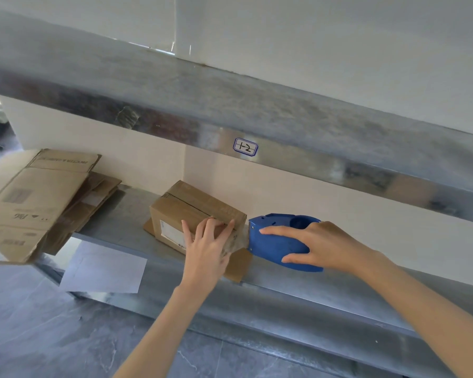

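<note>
A small sealed cardboard box [186, 211] with a white label on its front stands on a flat piece of cardboard [238, 268] on the lower metal shelf [298, 290]. My left hand [206, 249] presses on the box's near right corner with straight fingers over the top edge. Right beside the box is a blue tape dispenser [277, 245]; my right hand [309, 245] grips it from the right, fingers spread across its body. A strip of clear tape runs from the dispenser's mouth onto the box's right end.
A stack of flattened cardboard boxes [36, 203] lies at the shelf's left end, hanging over the edge. An upper metal shelf [230, 110] with a handwritten label [245, 147] hangs overhead. A white sheet [104, 268] hangs below the shelf, above dark floor tiles [38, 336].
</note>
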A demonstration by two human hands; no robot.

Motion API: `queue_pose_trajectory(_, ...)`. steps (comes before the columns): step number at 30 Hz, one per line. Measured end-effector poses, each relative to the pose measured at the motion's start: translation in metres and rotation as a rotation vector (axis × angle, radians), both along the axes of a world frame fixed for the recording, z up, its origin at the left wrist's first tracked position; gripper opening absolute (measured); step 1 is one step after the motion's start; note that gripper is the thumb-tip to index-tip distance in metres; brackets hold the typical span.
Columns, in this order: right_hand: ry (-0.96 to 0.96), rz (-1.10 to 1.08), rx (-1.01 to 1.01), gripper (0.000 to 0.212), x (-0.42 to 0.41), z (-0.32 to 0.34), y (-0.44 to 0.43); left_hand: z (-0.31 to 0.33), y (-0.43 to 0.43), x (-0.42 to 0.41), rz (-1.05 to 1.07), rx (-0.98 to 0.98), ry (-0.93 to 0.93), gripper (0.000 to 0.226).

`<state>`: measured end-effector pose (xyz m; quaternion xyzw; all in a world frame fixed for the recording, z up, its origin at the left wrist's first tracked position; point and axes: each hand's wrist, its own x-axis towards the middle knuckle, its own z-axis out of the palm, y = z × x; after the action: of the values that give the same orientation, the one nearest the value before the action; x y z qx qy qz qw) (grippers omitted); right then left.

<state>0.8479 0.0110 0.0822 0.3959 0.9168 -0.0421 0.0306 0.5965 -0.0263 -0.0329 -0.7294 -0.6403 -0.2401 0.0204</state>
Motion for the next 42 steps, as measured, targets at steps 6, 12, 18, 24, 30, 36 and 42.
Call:
queue_pose_trajectory(6,0.038,0.065,-0.081,0.064,-0.018,0.004,-0.003,-0.002,-0.014,-0.032,-0.125,-0.086,-0.080,0.079)
queue_pose_trajectory(12,0.027,0.203,-0.066,0.065,-0.059,0.007,0.000,0.005,-0.024,-0.082,-0.276,-0.193,-0.235,0.082)
queue_pose_trajectory(18,0.011,0.272,-0.102,0.073,-0.085,-0.001,0.006,0.002,-0.037,-0.098,-0.257,-0.212,-0.328,0.084)
queue_pose_trajectory(24,-0.010,0.291,-0.093,0.070,-0.084,-0.006,0.013,0.003,-0.039,-0.100,-0.236,-0.229,-0.365,0.080)
queue_pose_trajectory(30,-0.043,0.283,-0.043,0.070,-0.071,0.000,0.018,0.004,-0.036,-0.100,-0.234,-0.250,-0.350,0.080)
queue_pose_trajectory(36,-0.080,0.179,-0.052,0.068,-0.044,0.002,0.031,0.003,-0.037,-0.102,-0.246,-0.234,-0.356,0.081)
queue_pose_trajectory(42,-0.074,0.114,-0.035,0.067,-0.032,-0.001,0.035,0.000,-0.036,-0.102,-0.237,-0.224,-0.363,0.081)
